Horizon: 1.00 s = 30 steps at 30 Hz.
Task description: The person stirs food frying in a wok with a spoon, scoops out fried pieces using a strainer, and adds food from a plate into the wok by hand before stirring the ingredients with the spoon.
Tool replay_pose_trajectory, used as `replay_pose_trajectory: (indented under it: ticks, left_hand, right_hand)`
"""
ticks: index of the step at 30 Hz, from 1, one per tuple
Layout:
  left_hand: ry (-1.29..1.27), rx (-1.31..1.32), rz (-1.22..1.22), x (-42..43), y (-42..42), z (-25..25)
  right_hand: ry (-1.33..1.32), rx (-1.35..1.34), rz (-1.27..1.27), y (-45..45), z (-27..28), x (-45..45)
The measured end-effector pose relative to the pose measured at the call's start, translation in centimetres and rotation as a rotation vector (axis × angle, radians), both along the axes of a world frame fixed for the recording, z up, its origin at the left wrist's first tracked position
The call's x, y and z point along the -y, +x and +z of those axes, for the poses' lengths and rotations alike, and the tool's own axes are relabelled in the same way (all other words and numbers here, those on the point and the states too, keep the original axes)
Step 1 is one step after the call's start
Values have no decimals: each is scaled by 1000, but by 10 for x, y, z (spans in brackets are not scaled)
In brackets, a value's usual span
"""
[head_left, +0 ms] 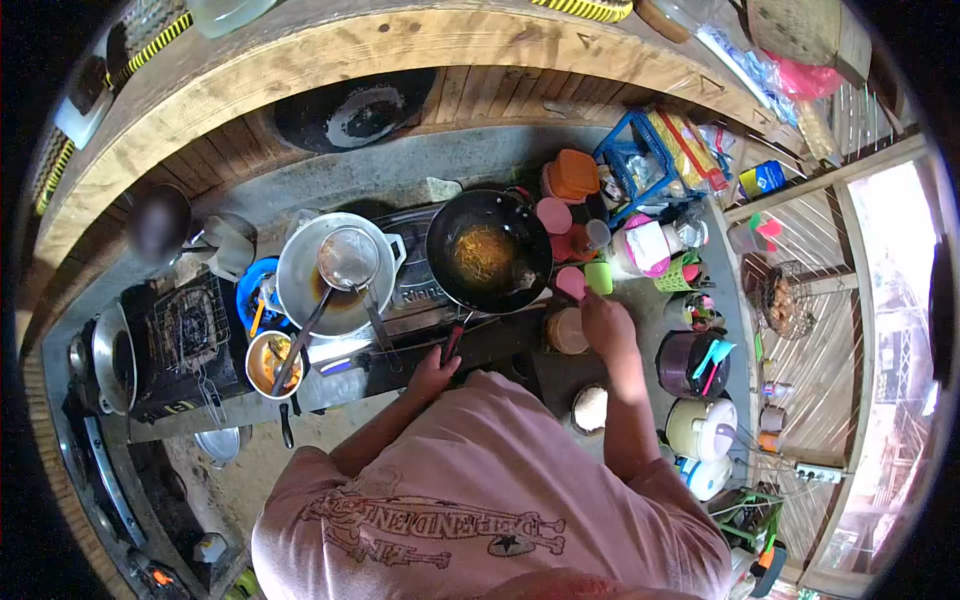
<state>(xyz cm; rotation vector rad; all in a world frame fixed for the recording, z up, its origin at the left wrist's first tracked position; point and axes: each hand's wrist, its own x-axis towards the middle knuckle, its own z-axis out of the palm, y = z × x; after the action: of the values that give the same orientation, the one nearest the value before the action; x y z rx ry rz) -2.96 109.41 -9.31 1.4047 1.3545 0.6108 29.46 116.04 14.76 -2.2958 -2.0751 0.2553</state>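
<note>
My left hand (pixel 432 374) is closed around the dark handle (pixel 454 341) of a black wok (pixel 490 215). The wok sits on the gas stove, with yellowish shredded food (pixel 484 252) and some liquid in its bottom. My right hand (pixel 608 325) is right of the wok, fingers closed, at a light green piece (pixel 598 278) that looks like a small container or lid. Whether the fingers grip that piece or something smaller is hidden. Pink containers (pixel 553 215) stand just beyond it, and a round lidded jar (pixel 568 331) is left of the hand.
Left of the wok is a large pot (pixel 291 266) with a strainer (pixel 349 259) and ladle over it. A small pan (pixel 261 366) of orange food stands nearer. Jars and a dark purple pot (pixel 688 362) line the right side. A wooden beam (pixel 480 45) crosses above.
</note>
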Motion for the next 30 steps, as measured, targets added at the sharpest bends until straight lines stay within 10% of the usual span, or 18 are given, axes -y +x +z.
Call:
replay_pose_trajectory:
  ticks: [11, 30]
  left_hand:
    - [-118, 48, 113, -8, 21, 23]
    - [-219, -35, 473, 11, 70, 41]
  right_hand:
    - [-86, -24, 252, 48, -72, -159]
    - [85, -305, 454, 123, -25, -69]
